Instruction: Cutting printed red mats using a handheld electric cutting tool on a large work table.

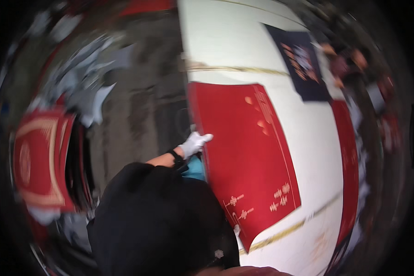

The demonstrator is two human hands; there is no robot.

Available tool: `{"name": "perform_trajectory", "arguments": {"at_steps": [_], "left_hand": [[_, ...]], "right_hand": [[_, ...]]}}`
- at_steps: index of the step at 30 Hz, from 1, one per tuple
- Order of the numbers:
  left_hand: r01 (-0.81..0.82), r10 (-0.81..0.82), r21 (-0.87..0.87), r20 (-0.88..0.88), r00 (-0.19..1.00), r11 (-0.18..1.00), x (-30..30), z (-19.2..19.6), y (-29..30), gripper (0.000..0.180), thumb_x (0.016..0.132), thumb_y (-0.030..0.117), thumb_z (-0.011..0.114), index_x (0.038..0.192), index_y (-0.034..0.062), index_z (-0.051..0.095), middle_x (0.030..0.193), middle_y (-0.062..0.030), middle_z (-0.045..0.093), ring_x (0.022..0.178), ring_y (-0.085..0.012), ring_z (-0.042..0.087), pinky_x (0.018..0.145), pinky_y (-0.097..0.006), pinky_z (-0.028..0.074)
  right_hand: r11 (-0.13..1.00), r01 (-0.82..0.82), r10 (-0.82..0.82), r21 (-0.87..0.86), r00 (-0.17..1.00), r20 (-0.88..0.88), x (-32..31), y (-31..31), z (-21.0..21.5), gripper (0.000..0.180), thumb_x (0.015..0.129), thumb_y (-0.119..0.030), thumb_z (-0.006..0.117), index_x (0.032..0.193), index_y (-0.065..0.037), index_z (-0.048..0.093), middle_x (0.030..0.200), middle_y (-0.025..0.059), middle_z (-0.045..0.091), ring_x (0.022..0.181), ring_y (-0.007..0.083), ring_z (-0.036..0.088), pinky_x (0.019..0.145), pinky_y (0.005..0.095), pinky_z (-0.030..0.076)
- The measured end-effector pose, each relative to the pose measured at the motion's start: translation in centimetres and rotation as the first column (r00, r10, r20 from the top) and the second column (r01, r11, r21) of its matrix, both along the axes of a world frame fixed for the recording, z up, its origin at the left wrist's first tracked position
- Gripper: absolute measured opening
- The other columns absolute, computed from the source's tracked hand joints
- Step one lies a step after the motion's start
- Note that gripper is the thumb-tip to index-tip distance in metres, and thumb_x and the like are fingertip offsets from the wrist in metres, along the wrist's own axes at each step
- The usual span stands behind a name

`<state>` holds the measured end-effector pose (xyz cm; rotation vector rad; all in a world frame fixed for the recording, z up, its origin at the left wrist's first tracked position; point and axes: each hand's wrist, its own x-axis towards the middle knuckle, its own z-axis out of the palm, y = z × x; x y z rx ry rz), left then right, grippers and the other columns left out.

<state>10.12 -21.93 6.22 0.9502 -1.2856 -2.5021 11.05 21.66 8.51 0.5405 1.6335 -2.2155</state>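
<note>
A red floor mat (244, 152) with pale gold knot patterns and border lines lies across the white table, its near long edge along the table's edge. My left hand (194, 143), in a white glove with a black band at the wrist, grips that edge, thumb on top. Farther down the same edge, a small bit of my right hand (237, 230) in a white glove shows, closed on the mat near its corner. My dark-clothed body hides the rest of that hand and arm.
A dark navy mat (301, 64) with an orange print lies at the table's far side, by another person's hands (329, 49). Another red mat (347, 165) runs along the far edge. Yellowish strips cross the white table (308, 138). Stacked red mats (43, 158) stand left, near grey scraps (85, 76).
</note>
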Motion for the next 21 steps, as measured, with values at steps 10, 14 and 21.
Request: {"name": "perform_trajectory", "arguments": {"at_steps": [10, 14, 21], "left_hand": [[-0.007, 0.088, -0.358, 0.211, 0.974, 0.934, 14.6, 10.2, 1.4, 0.046, 0.087, 0.037, 0.068, 0.113, -0.0003, 0.060, 0.087, -0.0095, 0.067, 0.073, -0.0157, 0.062, 0.068, -0.030, 0.051], [-0.154, 0.234, -0.304, 0.247, 0.940, 0.940, 19.6, 12.7, -3.4, 0.049, 0.083, 0.041, 0.073, 0.091, -0.0056, 0.059, 0.072, -0.0058, 0.063, 0.056, -0.0092, 0.054, 0.048, -0.027, 0.045], [-0.718, 0.663, -0.414, -0.297, 0.687, 0.559, 36.8, 16.1, -17.1, 0.018, 0.090, 0.015, 0.064, 0.080, 0.0011, 0.067, 0.073, -0.0006, 0.062, 0.065, -0.0064, 0.055, 0.060, -0.025, 0.046]], "right_hand": [[0.514, -0.510, 0.729, 0.689, 0.683, -0.038, 1.2, -6.6, 7.9, 0.035, 0.095, -0.020, 0.039, 0.113, 0.001, 0.061, 0.107, 0.0179, 0.066, 0.095, 0.0316, 0.064, 0.074, 0.0404, 0.052], [0.308, -0.309, 0.822, 0.900, 0.562, -0.088, 3.6, -8.8, 10.0, 0.035, 0.095, -0.018, 0.038, 0.112, 0.001, 0.061, 0.105, 0.0198, 0.066, 0.092, 0.0332, 0.065, 0.073, 0.0415, 0.052], [0.727, -0.504, 0.664, 0.467, 0.689, -0.291, 9.5, -29.7, 14.0, 0.038, 0.094, -0.017, 0.055, 0.118, 0.013, 0.055, 0.101, 0.0153, 0.062, 0.079, 0.0184, 0.062, 0.070, 0.0297, 0.049]]}}
